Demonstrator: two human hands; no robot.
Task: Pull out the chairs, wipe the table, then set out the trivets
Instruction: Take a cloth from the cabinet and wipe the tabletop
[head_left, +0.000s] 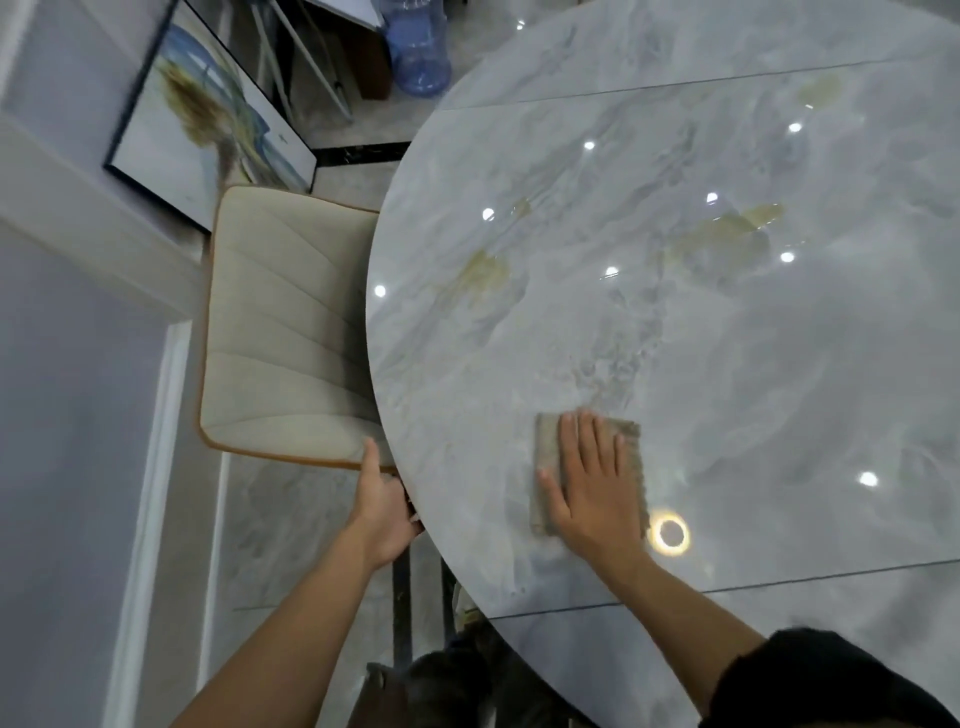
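Marble table (727, 364): right hand (592, 486) presses cloth (548, 457).

Both forearms (311, 613) are bare, and a black short sleeve (831, 686) covers the right upper arm.

We count one round marble table (727, 364); one cloth (546, 447); one cushioned chair (280, 332) plainly seen; two hands, the left hand (384, 506) and the right hand (592, 488); one framed picture (208, 119); one blue water bottle (415, 52); a dark shape at the bottom edge is too unclear for us to count.
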